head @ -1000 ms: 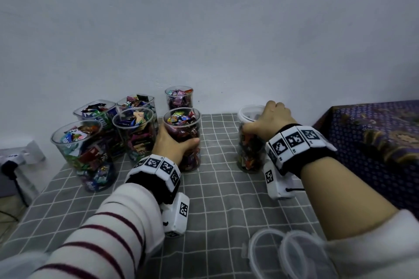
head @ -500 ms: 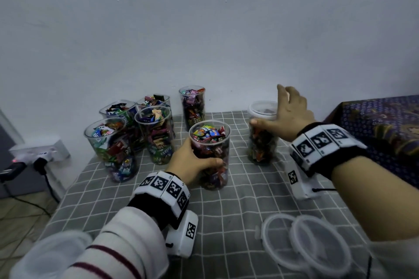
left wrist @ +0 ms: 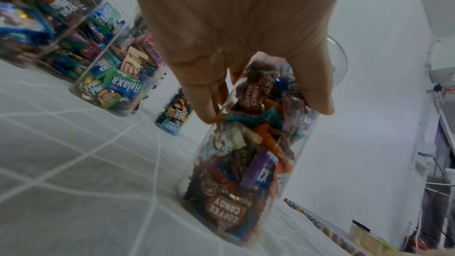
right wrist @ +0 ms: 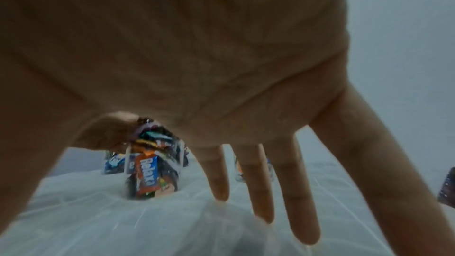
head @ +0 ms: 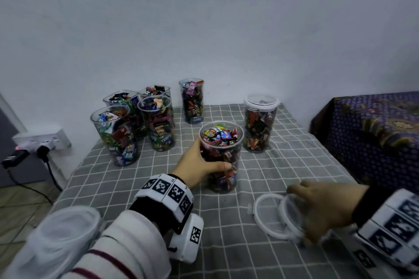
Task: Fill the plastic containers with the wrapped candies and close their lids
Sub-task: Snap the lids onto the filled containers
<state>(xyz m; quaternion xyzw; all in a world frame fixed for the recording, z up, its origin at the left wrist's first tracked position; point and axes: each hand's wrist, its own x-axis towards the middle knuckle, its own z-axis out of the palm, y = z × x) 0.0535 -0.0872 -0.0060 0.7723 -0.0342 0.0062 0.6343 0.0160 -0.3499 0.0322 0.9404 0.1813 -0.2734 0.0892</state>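
On the grey checked tablecloth my left hand grips an open clear container of wrapped candies by its side. In the left wrist view the fingers and thumb curl round that container, which stands on the cloth. My right hand lies with straight, spread fingers on two clear lids at the front right; the lid surface is blurred. A filled container with its lid on stands behind, apart from both hands.
Several open candy-filled containers cluster at the back left by the wall. A power strip with plugs sits off the table's left edge. A purple patterned cloth covers furniture on the right. A blurred white object shows at lower left.
My left hand has drawn the open container away from the group toward the table's middle. My right hand has left the lidded container and come down onto the lids at the front right.
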